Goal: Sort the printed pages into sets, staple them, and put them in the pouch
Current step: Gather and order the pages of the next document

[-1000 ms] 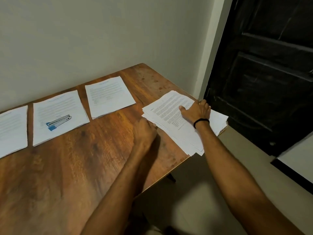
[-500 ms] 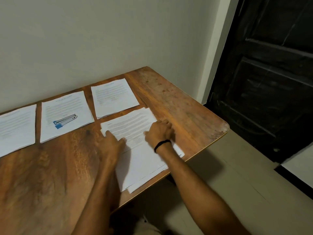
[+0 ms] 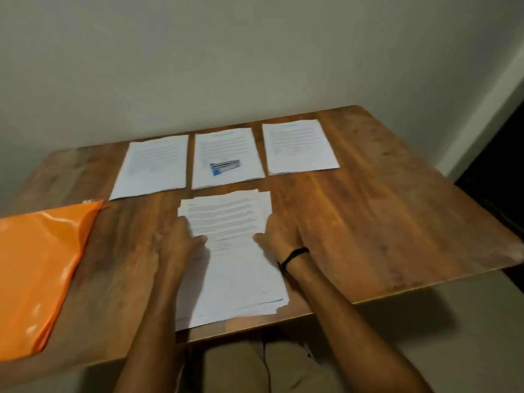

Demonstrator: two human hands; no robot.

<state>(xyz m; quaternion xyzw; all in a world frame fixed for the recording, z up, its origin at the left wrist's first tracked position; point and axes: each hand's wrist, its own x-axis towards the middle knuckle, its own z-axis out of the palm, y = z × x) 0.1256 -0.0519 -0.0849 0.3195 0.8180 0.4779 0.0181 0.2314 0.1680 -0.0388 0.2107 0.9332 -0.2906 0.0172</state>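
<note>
- A thin black band point(image 3: 295, 254) circles the wrist of the right hand point(image 3: 279, 234).
- The left forearm point(image 3: 158, 307) and right forearm point(image 3: 340, 316) are bare.
- Khaki trousers point(image 3: 235, 370) cover the lap.
- A thin dark cord point(image 3: 266, 364) lies over them.

Wooden table point(image 3: 382, 211), far row has three page piles side by side: left set point(image 3: 153, 165), middle set point(image 3: 226, 146), right set point(image 3: 300, 146). Loose page stack point(image 3: 235, 279) near centre, slightly fanned, reaching the near edge. Orange pouch point(image 3: 37, 268) flat at near left.
</note>
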